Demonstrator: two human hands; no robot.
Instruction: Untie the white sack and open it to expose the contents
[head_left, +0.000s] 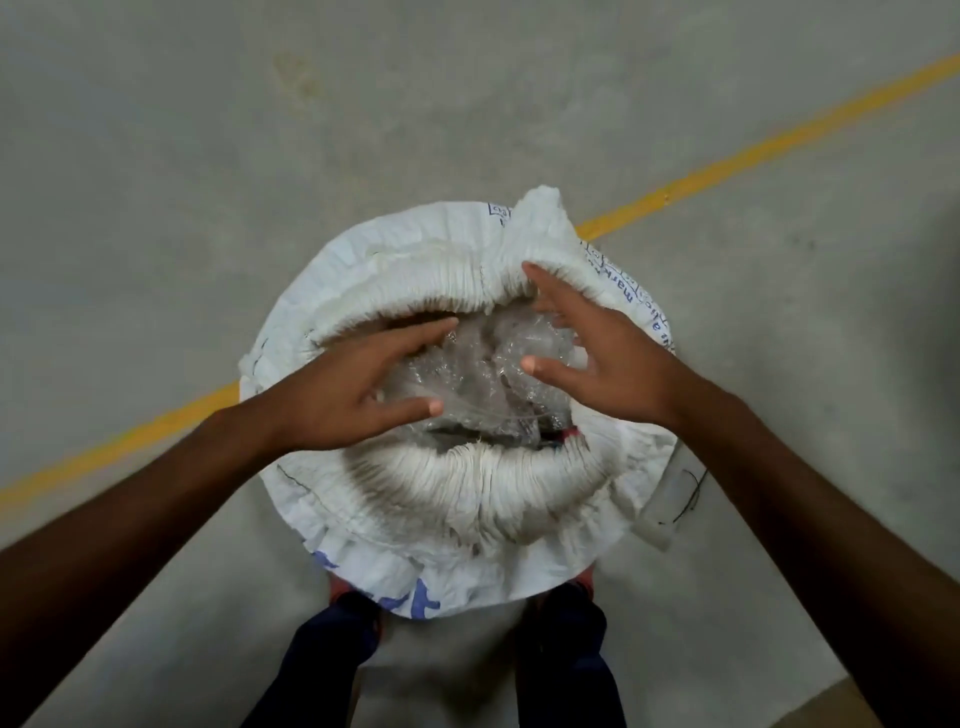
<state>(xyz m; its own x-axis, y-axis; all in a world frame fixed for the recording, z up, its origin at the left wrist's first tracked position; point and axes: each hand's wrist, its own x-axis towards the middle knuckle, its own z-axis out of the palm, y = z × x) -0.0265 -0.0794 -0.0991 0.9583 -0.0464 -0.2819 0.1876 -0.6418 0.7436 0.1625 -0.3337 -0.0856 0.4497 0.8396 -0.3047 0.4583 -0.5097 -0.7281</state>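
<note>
The white woven sack (457, 519) with blue print stands upright on the floor right in front of my feet. Its mouth gapes open, the pleated rim rolled outward all round. Inside lies a crumpled clear plastic liner (488, 374) over greyish contents. My left hand (358, 389) hovers over the left side of the opening, fingers spread, holding nothing. Over the right side is my right hand (587, 348), its fingers apart too, with fingertips near the far rim. A bit of red (569, 434) shows at the inner near-right rim.
Grey concrete floor (208, 156) all around, crossed by a diagonal yellow painted line (753, 150) that passes behind the sack. My dark trouser legs (332, 660) and shoes sit at the sack's near side. A thin dark thread (691, 493) hangs by the sack's right edge.
</note>
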